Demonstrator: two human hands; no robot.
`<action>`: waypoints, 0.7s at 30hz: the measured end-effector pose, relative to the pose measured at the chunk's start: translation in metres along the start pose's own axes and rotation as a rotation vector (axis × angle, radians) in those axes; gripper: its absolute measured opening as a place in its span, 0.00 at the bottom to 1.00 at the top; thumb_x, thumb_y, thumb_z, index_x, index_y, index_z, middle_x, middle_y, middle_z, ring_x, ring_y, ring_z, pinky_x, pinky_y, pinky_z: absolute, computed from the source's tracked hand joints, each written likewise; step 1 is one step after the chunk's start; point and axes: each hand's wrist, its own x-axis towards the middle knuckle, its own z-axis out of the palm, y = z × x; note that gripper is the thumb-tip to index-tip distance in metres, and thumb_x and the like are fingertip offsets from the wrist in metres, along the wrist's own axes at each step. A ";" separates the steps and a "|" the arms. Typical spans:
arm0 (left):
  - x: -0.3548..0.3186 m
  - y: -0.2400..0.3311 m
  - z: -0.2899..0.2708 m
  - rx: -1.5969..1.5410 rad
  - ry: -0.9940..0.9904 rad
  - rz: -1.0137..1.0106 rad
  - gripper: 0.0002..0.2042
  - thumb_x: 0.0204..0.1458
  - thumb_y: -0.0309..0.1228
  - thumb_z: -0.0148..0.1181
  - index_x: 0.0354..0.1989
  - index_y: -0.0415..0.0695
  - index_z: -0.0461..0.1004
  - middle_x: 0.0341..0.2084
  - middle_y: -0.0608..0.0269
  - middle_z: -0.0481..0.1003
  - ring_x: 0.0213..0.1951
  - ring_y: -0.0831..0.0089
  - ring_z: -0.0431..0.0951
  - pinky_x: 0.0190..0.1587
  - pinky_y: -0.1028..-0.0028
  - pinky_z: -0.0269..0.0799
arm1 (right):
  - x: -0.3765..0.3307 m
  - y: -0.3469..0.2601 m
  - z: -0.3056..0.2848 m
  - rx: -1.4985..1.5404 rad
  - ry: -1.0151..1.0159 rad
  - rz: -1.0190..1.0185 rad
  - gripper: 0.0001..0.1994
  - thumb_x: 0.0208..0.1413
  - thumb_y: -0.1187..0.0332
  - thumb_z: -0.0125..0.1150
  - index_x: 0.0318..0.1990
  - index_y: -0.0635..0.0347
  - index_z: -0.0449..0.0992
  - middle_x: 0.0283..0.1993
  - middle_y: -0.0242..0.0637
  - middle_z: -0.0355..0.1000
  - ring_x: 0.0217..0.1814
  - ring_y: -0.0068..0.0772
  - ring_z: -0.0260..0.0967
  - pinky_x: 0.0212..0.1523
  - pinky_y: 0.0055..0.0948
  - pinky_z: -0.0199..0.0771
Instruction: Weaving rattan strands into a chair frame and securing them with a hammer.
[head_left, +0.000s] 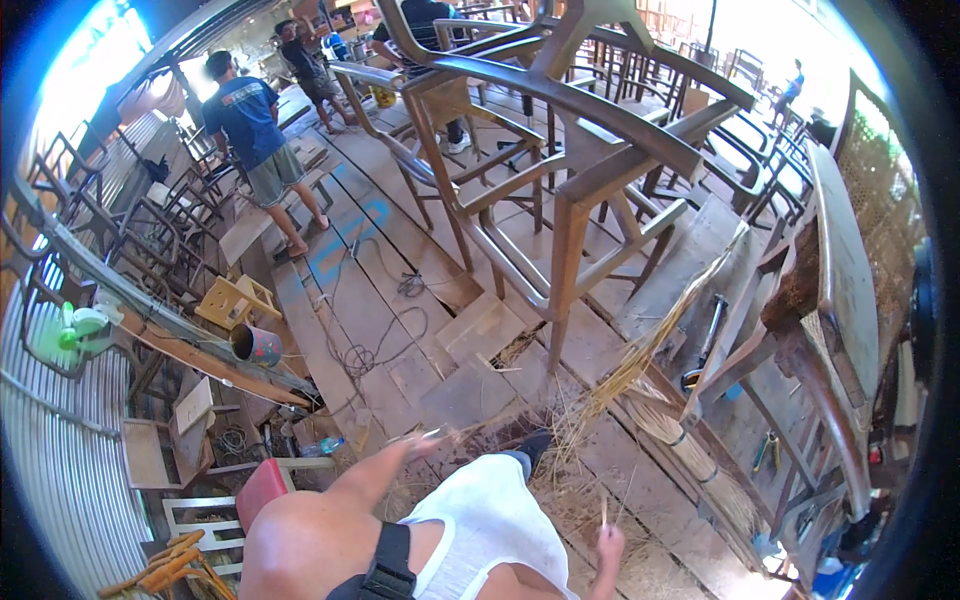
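Note:
My left hand [418, 446] is held out in front of my body, its fingers closed round something small with a pale, shiny tip that I cannot make out. Lower right, my right hand [610, 546] is closed on a thin pale strip [604, 512] that stands up out of the fist. Loose straw-like strands [575, 425] lie on the floor between the hands, by my dark shoe [538, 445]. A long bundle of yellowish strands [665, 335] leans beyond my right hand, near a thicker tied bundle [690, 455].
Brown wooden chair frames [565, 230] are stacked ahead. A black cable [360, 358] coils on the plank floor. A hammer [713, 325] and pliers [766, 450] lie at right. A red-padded chair [264, 490] stands at left. A person in a blue shirt [245, 120] stands farther off.

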 end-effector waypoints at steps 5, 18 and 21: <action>-0.021 -0.257 -0.055 0.378 0.709 -0.160 0.19 0.53 0.48 0.52 0.42 0.49 0.79 0.35 0.56 0.79 0.37 0.61 0.79 0.38 0.61 0.75 | 0.041 -0.170 -0.086 0.006 -0.016 -0.188 0.11 0.53 0.64 0.56 0.29 0.65 0.74 0.27 0.49 0.72 0.29 0.42 0.70 0.33 0.39 0.69; 0.015 0.189 0.050 0.457 0.216 0.574 0.13 0.50 0.40 0.55 0.35 0.45 0.78 0.32 0.50 0.79 0.37 0.54 0.79 0.38 0.60 0.74 | -0.071 -0.118 -0.089 -0.715 -0.152 0.305 0.27 0.48 0.59 0.62 0.55 0.61 0.66 0.55 0.58 0.64 0.59 0.56 0.62 0.57 0.44 0.63; 0.000 0.283 0.089 1.273 -0.157 0.857 0.14 0.49 0.39 0.55 0.39 0.45 0.78 0.35 0.50 0.78 0.39 0.52 0.78 0.41 0.57 0.73 | -0.059 -0.140 -0.098 -0.528 -0.024 0.138 0.43 0.45 0.61 0.68 0.67 0.59 0.50 0.71 0.55 0.41 0.72 0.56 0.41 0.69 0.50 0.44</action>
